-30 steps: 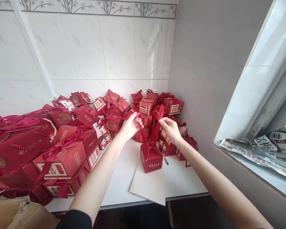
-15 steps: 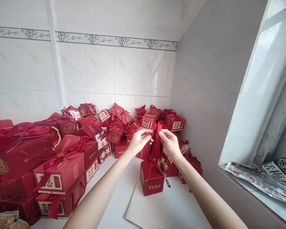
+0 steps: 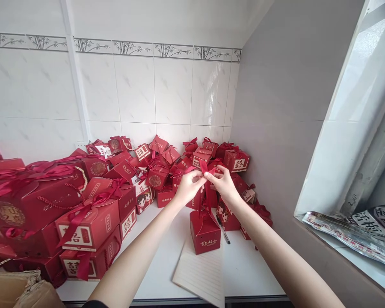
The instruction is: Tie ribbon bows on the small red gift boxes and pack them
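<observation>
A small red gift box (image 3: 205, 235) with gold characters on its front stands upright, partly on a lined notebook (image 3: 200, 271). From its top a red ribbon (image 3: 208, 194) runs up to my hands. My left hand (image 3: 190, 185) pinches the ribbon between thumb and fingers. Close against it, my right hand (image 3: 223, 182) is also closed on the ribbon, and the fingertips of both hands meet. Loops of ribbon stick up above the fingers. How the strands cross there is hidden by the fingers. A black pen (image 3: 224, 233) lies just right of the box.
Many red gift boxes (image 3: 91, 224) with ribbons are piled at the left and along the tiled wall. A cardboard box (image 3: 22, 288) sits at the lower left. On the right, printed packaging (image 3: 359, 239) lies on the windowsill. The white table's (image 3: 147, 252) front edge shows below.
My hands have come together from apart, and the ribbon strands between them now meet at the fingertips. The view has shifted slightly, showing more of the table's front edge.
</observation>
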`<control>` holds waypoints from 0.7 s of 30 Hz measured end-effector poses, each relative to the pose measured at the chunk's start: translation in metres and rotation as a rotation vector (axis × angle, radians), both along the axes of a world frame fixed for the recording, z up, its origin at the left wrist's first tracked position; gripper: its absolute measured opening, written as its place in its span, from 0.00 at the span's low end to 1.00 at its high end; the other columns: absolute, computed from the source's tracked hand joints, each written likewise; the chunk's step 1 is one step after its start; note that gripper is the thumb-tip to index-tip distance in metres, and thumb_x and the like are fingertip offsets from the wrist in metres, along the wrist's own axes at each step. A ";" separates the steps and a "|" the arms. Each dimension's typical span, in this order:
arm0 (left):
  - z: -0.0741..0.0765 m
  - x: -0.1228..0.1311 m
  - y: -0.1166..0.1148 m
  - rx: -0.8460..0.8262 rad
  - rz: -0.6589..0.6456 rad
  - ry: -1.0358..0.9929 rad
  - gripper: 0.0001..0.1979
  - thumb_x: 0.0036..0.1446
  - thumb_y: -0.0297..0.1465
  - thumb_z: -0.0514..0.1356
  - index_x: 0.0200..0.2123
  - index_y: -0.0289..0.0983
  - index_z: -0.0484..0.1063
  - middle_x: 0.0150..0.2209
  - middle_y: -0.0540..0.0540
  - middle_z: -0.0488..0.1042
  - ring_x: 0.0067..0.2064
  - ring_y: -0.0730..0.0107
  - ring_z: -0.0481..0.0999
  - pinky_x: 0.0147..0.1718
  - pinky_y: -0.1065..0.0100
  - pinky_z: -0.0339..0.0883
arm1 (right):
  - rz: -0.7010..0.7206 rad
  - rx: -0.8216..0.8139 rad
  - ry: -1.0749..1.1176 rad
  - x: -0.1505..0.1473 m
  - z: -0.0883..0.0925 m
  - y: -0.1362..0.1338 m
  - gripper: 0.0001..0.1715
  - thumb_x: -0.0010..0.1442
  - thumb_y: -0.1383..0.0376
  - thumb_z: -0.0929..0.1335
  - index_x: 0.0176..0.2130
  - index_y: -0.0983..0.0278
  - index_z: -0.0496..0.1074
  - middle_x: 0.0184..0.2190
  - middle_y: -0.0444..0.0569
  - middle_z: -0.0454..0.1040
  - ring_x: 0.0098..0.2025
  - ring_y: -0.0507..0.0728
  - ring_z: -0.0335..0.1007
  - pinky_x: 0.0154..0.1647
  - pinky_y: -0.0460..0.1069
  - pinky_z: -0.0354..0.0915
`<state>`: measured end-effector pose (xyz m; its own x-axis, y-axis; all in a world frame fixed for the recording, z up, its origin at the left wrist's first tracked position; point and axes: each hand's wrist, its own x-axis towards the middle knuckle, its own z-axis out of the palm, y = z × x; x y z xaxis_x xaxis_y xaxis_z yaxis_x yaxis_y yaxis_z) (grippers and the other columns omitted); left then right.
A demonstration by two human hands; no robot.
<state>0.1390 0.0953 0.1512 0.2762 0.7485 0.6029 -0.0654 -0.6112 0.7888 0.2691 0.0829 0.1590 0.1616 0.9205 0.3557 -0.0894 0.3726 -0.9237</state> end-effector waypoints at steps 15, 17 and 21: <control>-0.015 -0.001 0.008 -0.193 -0.108 -0.251 0.13 0.48 0.39 0.62 0.26 0.35 0.66 0.26 0.51 0.71 0.29 0.75 0.71 0.34 0.70 0.66 | 0.009 0.454 -0.472 0.012 -0.025 -0.020 0.20 0.54 0.48 0.66 0.23 0.59 0.75 0.41 0.49 0.68 0.46 0.59 0.65 0.51 0.55 0.59; -0.016 -0.002 0.008 -0.100 -0.062 -0.159 0.13 0.50 0.39 0.61 0.27 0.34 0.67 0.27 0.49 0.73 0.32 0.73 0.72 0.37 0.69 0.66 | 0.075 0.340 -0.341 0.014 -0.027 -0.015 0.18 0.53 0.48 0.67 0.28 0.59 0.72 0.39 0.49 0.69 0.43 0.58 0.67 0.48 0.54 0.61; -0.010 -0.003 0.000 0.000 -0.006 -0.018 0.09 0.51 0.35 0.60 0.31 0.35 0.68 0.29 0.48 0.74 0.35 0.69 0.74 0.38 0.68 0.66 | 0.286 0.155 -0.282 0.013 -0.027 -0.007 0.23 0.40 0.53 0.74 0.33 0.60 0.65 0.28 0.43 0.70 0.31 0.54 0.69 0.38 0.51 0.65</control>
<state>0.1362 0.0954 0.1413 0.2693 0.7469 0.6080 -0.0832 -0.6109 0.7873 0.2824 0.0756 0.1324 -0.2158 0.8465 0.4868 0.0388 0.5055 -0.8619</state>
